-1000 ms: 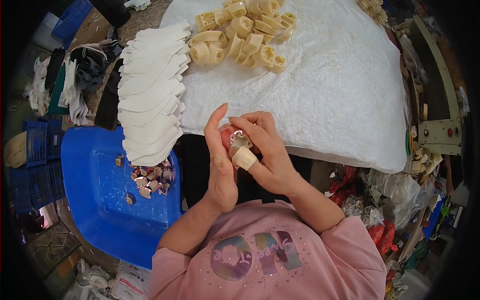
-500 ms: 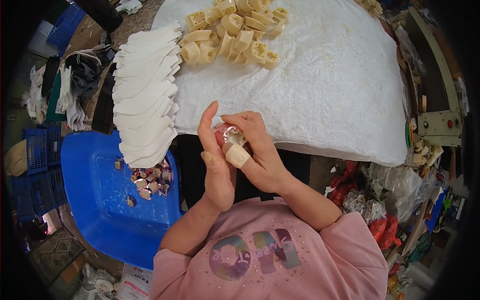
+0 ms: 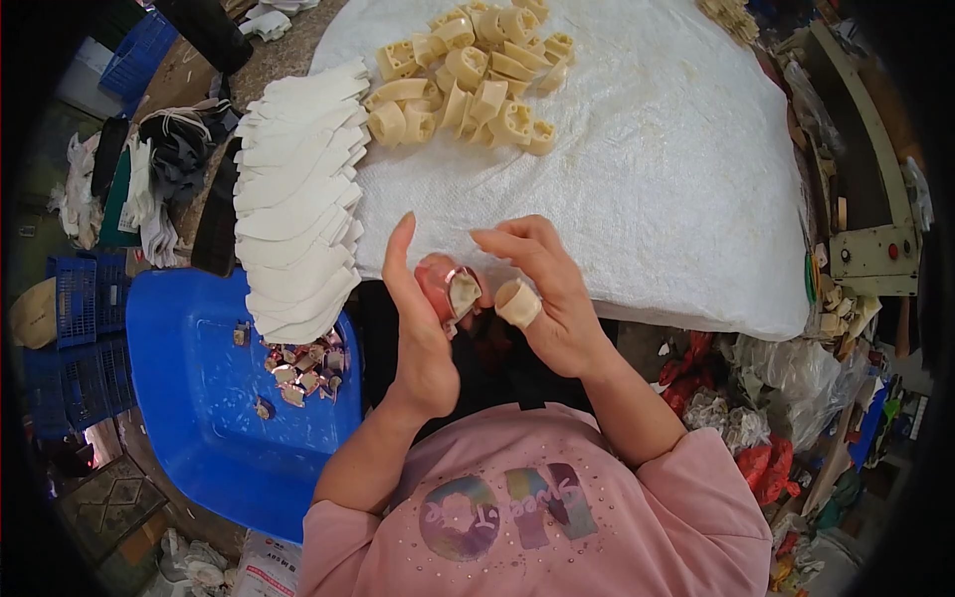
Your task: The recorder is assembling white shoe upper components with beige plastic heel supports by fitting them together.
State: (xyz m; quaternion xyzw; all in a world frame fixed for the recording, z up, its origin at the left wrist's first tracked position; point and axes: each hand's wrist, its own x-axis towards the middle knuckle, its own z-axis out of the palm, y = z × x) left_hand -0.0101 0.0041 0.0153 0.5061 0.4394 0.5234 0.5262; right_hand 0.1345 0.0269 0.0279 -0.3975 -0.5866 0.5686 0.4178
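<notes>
In front of my body, just off the near edge of a white woven sack (image 3: 657,199), my left hand (image 3: 426,353) holds a small shiny pink piece with a pale hollow inside, which looks like a covered shoe heel (image 3: 465,293). Its forefinger points up. Right beside it is my right hand (image 3: 557,303), fingers spread and curved, with nothing in its grasp. A cream band (image 3: 518,303) wraps its thumb. On the sack's far part lies a pile of cream plastic shoe heels (image 3: 468,80). Overlapping white cut pieces (image 3: 301,199) run down the sack's left side.
At the left stands a blue plastic basin (image 3: 189,438) with several shiny pink pieces (image 3: 303,373) inside. The white pieces overhang its rim. Blue crates (image 3: 75,298) are farther left. Clear and red plastic bags (image 3: 766,463) crowd the right, below a pale metal machine frame (image 3: 875,259).
My right hand has come away from the pink piece and moved right, its fingers opening. The piece stays in my left hand, tilted differently. The view has shifted slightly.
</notes>
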